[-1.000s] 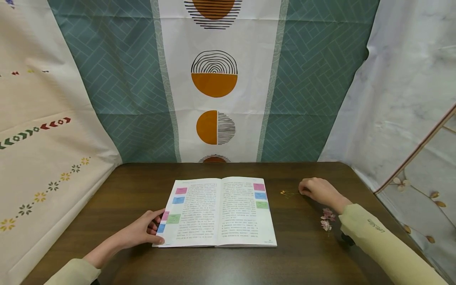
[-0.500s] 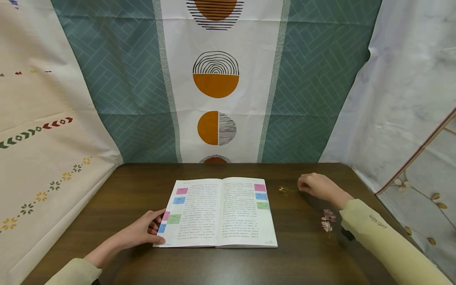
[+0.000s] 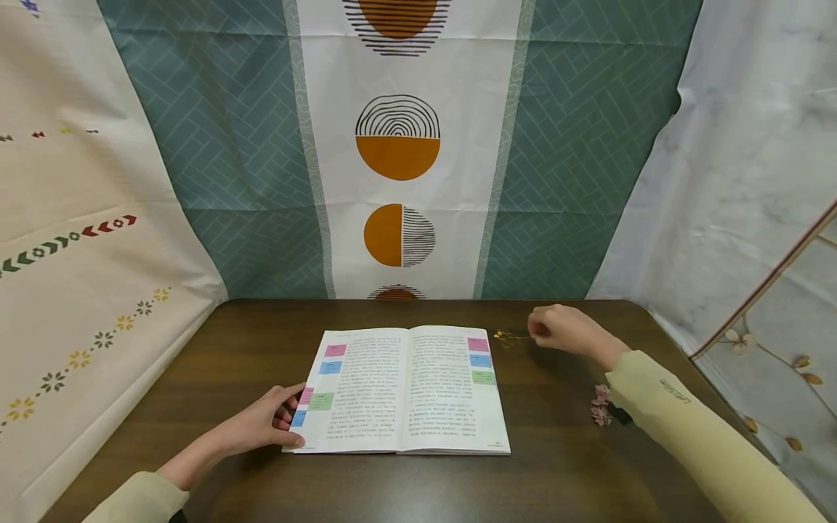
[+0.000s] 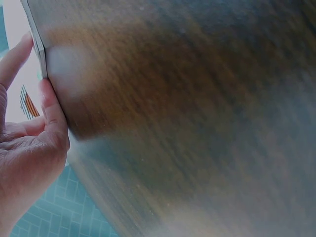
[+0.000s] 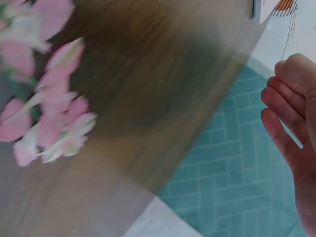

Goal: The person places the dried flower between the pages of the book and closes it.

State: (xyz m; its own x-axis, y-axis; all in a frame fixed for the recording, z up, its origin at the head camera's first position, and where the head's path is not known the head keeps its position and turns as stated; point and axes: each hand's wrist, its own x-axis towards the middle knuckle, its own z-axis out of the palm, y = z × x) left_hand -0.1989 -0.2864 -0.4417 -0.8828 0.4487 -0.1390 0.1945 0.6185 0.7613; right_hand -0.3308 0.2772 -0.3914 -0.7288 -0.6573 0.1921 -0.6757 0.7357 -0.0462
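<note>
An open book [image 3: 369, 392] with printed pages and coloured sticky notes lies flat on the table. My left hand [image 3: 251, 425] holds its lower left edge, thumb on the page corner and index finger higher up at the edge. The left wrist view shows that hand [image 4: 32, 143] against the book's edge [image 4: 42, 57]. To the right of the book, my right hand [image 3: 569, 330] pinches the thin stem of a small yellow flower sprig [image 3: 506, 335], whose blossoms point toward the book. In the right wrist view the stem [image 5: 286, 44] rises from the fingertips.
A pink flower sprig [image 3: 599, 405] lies on the dark wooden table [image 3: 418, 487], partly behind my right sleeve [image 3: 693, 414]. Patterned cloth [image 3: 405, 160] hangs along the table's far edge, with a pale cloth [image 3: 98, 305] at the left.
My right hand has lifted a little and moved left with the yellow flower sprig, bringing it nearer the book. My left hand stays at the book's edge.
</note>
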